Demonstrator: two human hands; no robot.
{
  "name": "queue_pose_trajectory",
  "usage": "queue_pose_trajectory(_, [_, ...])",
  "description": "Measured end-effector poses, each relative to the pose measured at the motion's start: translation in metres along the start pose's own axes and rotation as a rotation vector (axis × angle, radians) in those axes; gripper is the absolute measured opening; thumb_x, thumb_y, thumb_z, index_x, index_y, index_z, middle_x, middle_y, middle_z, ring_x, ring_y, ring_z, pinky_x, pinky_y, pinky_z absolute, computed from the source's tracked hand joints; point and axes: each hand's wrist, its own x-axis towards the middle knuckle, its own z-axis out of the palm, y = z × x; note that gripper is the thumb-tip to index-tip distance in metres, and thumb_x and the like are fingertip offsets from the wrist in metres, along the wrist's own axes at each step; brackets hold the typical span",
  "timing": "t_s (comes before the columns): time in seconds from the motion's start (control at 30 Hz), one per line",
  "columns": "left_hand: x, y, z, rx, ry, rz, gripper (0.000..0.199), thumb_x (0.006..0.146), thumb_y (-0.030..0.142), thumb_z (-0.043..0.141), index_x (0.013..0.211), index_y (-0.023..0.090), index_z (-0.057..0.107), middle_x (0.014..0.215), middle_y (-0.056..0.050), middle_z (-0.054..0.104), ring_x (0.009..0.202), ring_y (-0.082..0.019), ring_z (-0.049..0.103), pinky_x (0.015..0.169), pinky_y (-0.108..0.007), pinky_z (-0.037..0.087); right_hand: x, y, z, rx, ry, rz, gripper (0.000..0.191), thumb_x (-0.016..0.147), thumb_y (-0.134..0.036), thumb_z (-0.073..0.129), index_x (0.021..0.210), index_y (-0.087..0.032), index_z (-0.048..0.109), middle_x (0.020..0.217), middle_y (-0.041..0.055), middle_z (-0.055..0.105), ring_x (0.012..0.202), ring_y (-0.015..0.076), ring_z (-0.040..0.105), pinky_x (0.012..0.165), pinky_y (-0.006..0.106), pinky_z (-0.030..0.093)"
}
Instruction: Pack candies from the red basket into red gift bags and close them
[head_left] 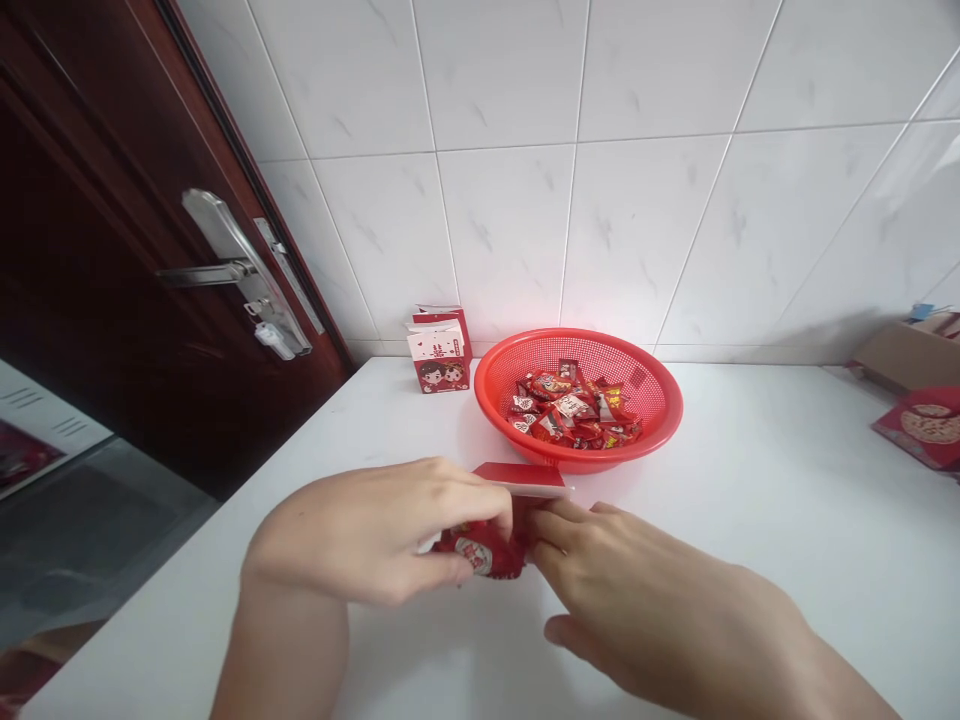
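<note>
My left hand (382, 525) is closed, thumb and forefinger around red wrapped candies (480, 556) with a pale round print. The candies are at the near, open side of a small red paper box (519, 474), whose flap with a white edge stands out behind them. From the right, my right hand (630, 590) has its fingers bent against the box's opening, touching its right part. Its fingertips are partly hidden there, and its thumb is held apart below. Both hands are over the white table, and they cover most of the box.
Behind the hands, a red plastic basket (491, 405) holds several wrapped candies (574, 405). Left of it, small red-and-white printed boxes (441, 360) stand by the tiled wall. A cardboard box (904, 355) and a flat red packet (926, 428) lie at the right. A dark door (97, 200) is left.
</note>
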Motion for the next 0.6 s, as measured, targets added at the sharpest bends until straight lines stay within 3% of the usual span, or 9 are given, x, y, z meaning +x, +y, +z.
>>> queue_pose_trajectory(0.23, [0.01,-0.025,-0.016,-0.176,0.046,0.019,0.011,0.087,0.018,0.062,0.098,0.02,0.064,0.089,-0.001,0.074,0.08,-0.016,0.069,0.073,-0.026,0.052,0.015,-0.006,-0.002,-0.068,-0.085,0.084,0.022,0.086,-0.03,0.074,0.1,-0.012,0.074,0.101,0.0143,0.07,0.101,0.0308,0.063,0.078,0.042,0.052])
queue_pose_trajectory(0.43, [0.017,-0.026,-0.018,-0.148,0.113,-0.049,0.012,0.087,0.024,0.065,0.098,0.02,0.064,0.091,-0.001,0.071,0.083,-0.017,0.066,0.074,-0.027,0.052,0.025,0.001,-0.004,-0.071,-0.125,0.217,0.029,0.086,-0.04,0.076,0.098,-0.014,0.075,0.098,0.0147,0.07,0.103,0.033,0.062,0.095,0.053,0.046])
queue_pose_trajectory(0.6, [0.022,-0.033,-0.018,-0.241,0.128,-0.071,0.015,0.086,0.027,0.067,0.099,0.019,0.065,0.094,-0.002,0.07,0.087,-0.018,0.066,0.076,-0.029,0.053,0.022,0.01,-0.008,0.02,-0.046,0.132,0.03,0.09,-0.042,0.071,0.108,-0.018,0.072,0.104,0.0113,0.072,0.106,0.0305,0.063,0.103,0.051,0.041])
